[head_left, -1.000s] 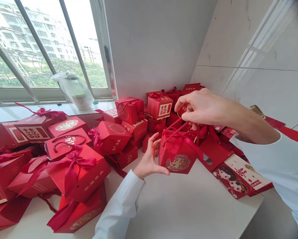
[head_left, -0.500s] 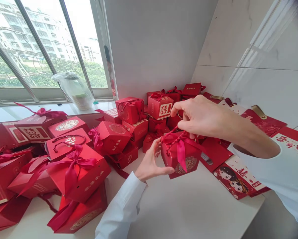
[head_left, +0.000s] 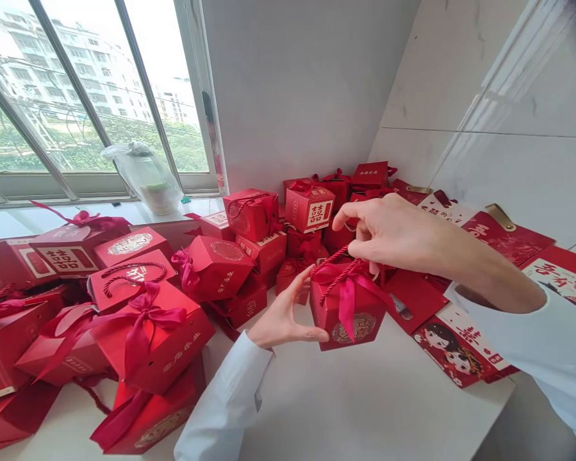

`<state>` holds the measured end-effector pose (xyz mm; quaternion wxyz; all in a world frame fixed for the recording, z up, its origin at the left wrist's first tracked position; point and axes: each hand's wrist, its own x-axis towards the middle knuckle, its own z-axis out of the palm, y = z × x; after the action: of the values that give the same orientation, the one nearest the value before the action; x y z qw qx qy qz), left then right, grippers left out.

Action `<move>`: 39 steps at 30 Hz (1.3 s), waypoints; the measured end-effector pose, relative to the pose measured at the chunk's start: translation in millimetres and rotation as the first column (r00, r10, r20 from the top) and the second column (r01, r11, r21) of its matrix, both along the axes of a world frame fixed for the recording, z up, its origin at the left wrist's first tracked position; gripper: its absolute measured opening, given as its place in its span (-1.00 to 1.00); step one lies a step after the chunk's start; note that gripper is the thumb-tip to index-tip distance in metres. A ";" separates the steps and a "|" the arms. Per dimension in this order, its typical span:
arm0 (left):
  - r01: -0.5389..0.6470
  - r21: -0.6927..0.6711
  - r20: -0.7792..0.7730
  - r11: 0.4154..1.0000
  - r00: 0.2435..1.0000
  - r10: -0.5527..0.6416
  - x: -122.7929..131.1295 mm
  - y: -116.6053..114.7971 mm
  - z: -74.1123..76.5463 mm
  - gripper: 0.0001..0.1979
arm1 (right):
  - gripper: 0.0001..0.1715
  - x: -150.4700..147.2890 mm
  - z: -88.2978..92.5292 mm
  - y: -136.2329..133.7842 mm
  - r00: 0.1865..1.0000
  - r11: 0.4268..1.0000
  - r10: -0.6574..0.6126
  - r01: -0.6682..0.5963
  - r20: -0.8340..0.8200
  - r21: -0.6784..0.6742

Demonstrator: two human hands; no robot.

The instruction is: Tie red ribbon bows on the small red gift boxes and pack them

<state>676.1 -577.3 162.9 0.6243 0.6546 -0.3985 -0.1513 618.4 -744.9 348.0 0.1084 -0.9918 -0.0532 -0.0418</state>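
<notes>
A red gift box (head_left: pixel 348 314) with a gold round emblem, a satin ribbon and a twisted rope handle (head_left: pixel 338 255) is at the middle, over the white table. My right hand (head_left: pixel 388 227) pinches the handle from above, thumb against curled fingers. On the box's left side rests my left hand (head_left: pixel 288 314), its thumb at the lower front edge and its fingers partly hidden behind the box. Close to the left hand lies another red gift box (head_left: pixel 215 266) in the pile.
Many red gift boxes with bows (head_left: pixel 148 326) are heaped on the left and along the back wall. Red paper bags (head_left: pixel 460 346) overlap on the right. A jar in a plastic bag (head_left: pixel 153 182) stands on the windowsill. The white table (head_left: pixel 364 403) has its edge at lower right.
My left hand has slid slightly left and loosened a little around the box. The box sits slightly lower in view, and the right hand stays on the handle.
</notes>
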 end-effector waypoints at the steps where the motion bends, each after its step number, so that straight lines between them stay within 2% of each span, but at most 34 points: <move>1: -0.022 -0.021 -0.017 1.000 1.000 0.021 -0.2 1.3 2.4 0.06 | -0.64 -0.2 -1.6 -0.3 1.000 1.000 -0.009 0.009 -0.001 -0.001; 3: -0.155 -0.100 -0.027 0.983 0.988 0.153 -2.7 3.7 9.2 -0.06 | -0.64 -0.3 -7.1 -0.1 1.000 1.000 -0.024 0.024 -0.005 -0.003; 5: -0.338 -0.168 0.011 0.926 0.939 0.345 -8.5 5.1 17.9 -0.37 | -0.64 0.5 -16.4 0.7 0.999 0.999 -0.027 0.028 -0.034 0.020; 7: -0.448 -0.164 0.100 0.879 0.879 0.467 -16.6 4.7 26.4 -0.66 | -0.65 1.5 -28.6 1.8 0.997 0.998 -0.011 0.015 -0.074 0.056; 8: -0.466 -0.130 0.153 0.875 0.863 0.482 -21.0 3.7 29.8 -0.74 | -0.65 2.0 -35.1 2.6 0.996 0.998 -0.003 0.009 -0.087 0.069; 11: -0.457 0.011 0.285 0.890 0.854 0.435 -32.8 -2.9 34.4 -0.83 | -0.65 2.0 -52.7 6.1 0.995 0.996 -0.010 0.018 -0.103 0.083; 14: -0.460 0.118 0.365 0.880 0.844 0.393 -39.8 -12.3 31.7 -0.85 | -0.65 -0.3 -66.8 10.9 0.994 0.995 -0.026 0.036 -0.105 0.090; 17: -0.478 0.208 0.381 0.854 0.843 0.379 -41.9 -18.6 28.0 -0.92 | -0.66 -3.2 -79.5 12.7 0.995 0.994 -0.017 0.028 -0.094 0.107; 20: -0.458 0.280 0.372 0.844 0.862 0.345 -40.7 -17.5 28.7 -0.91 | -0.68 -5.5 -92.0 5.8 0.994 0.975 0.008 0.018 -0.113 0.224; 24: -0.353 0.390 0.292 0.851 0.923 0.249 -36.2 -3.5 37.9 -0.88 | -0.66 -12.6 -111.1 -18.3 0.981 0.867 0.049 0.052 -0.190 0.496; 28: -0.340 0.488 0.255 0.804 0.936 0.241 -29.8 19.7 48.5 -0.83 | -0.66 -29.6 -137.9 -50.0 0.970 0.717 -0.046 0.199 -0.239 0.668; 30: -0.384 0.562 0.293 0.732 0.921 0.258 -26.5 29.8 49.7 -0.83 | -0.67 -39.9 -155.6 -65.8 0.960 0.628 -0.107 0.266 -0.258 0.731; 31: -0.418 0.617 0.330 0.667 0.907 0.263 -25.2 33.5 48.7 -0.85 | -0.66 -44.6 -165.6 -73.2 0.953 0.590 -0.136 0.298 -0.271 0.750; 33: -0.490 0.729 0.418 0.477 0.871 0.257 -23.8 37.4 44.4 -0.90 | -0.66 -52.5 -187.5 -86.3 0.931 0.547 -0.199 0.365 -0.307 0.754; 34: -0.511 0.773 0.454 0.376 0.859 0.236 -24.1 37.8 41.7 -0.90 | -0.66 -55.5 -198.7 -91.5 0.918 0.553 -0.223 0.396 -0.327 0.733; 35: -0.521 0.803 0.479 0.291 0.853 0.206 -25.1 37.6 39.3 -0.86 | -0.67 -58.0 -209.6 -95.5 0.908 0.584 -0.244 0.417 -0.340 0.697; 36: -0.524 0.820 0.495 0.229 0.851 0.175 -26.8 37.1 37.3 -0.80 | -0.68 -60.1 -219.7 -98.1 0.902 0.630 -0.270 0.430 -0.336 0.647; 37: -0.523 0.829 0.503 0.196 0.852 0.147 -28.8 36.5 36.0 -0.74 | -0.68 -61.9 -228.6 -99.1 0.901 0.682 -0.301 0.432 -0.311 0.591; 38: -0.520 0.832 0.505 0.193 0.854 0.121 -31.0 36.2 35.3 -0.66 | -0.68 -63.7 -236.0 -98.4 0.905 0.731 -0.333 0.426 -0.265 0.533; 39: -0.509 0.831 0.500 0.223 0.860 0.097 -32.9 36.1 34.9 -0.57 | -0.66 -65.4 -241.9 -96.0 0.912 0.772 -0.355 0.410 -0.206 0.486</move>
<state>643.2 -541.2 197.8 0.0500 0.9734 -0.1931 -0.1127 553.0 -841.0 106.1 0.3632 -0.9160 0.1685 -0.0250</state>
